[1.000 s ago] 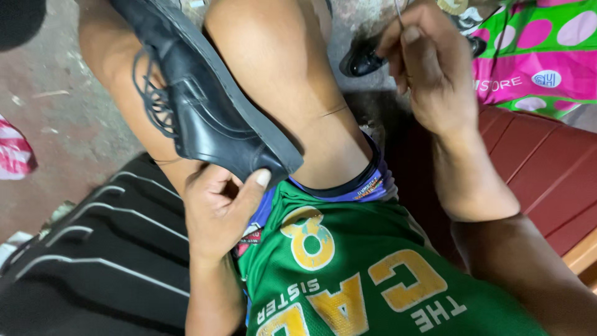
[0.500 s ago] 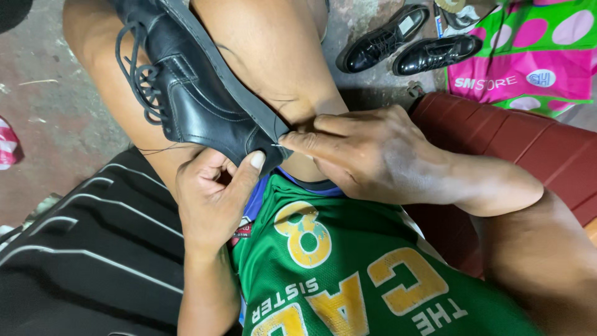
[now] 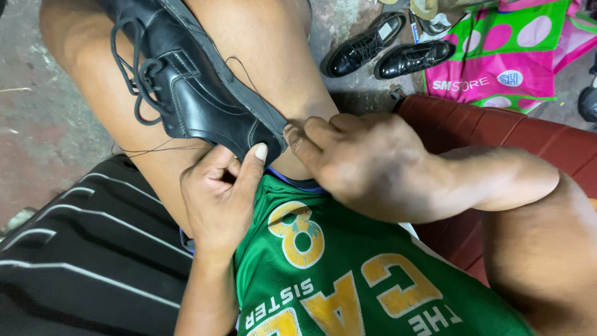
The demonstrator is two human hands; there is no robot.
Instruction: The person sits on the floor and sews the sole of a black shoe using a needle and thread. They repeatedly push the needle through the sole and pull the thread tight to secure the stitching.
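— Where's the shoe (image 3: 186,93)?

— Wedged between the bare thighs, sole side turned up and to the right, heel end nearest the body. Its long axis runs from the heel, low at centre, up to the toe at the upper left, out of view.

— And the hands?

— Left hand (image 3: 217,199) has its grip closed on the heel, thumb up against the back. Right hand (image 3: 367,165) has its fingertips pinched together at the sole edge; a thin thread (image 3: 239,65) loops over the sole there.

— How would it handle?

— Probably stiff in the sole, softer leather upper, smooth and a bit slippery. Heel and sole edge look like the firm places to hold.
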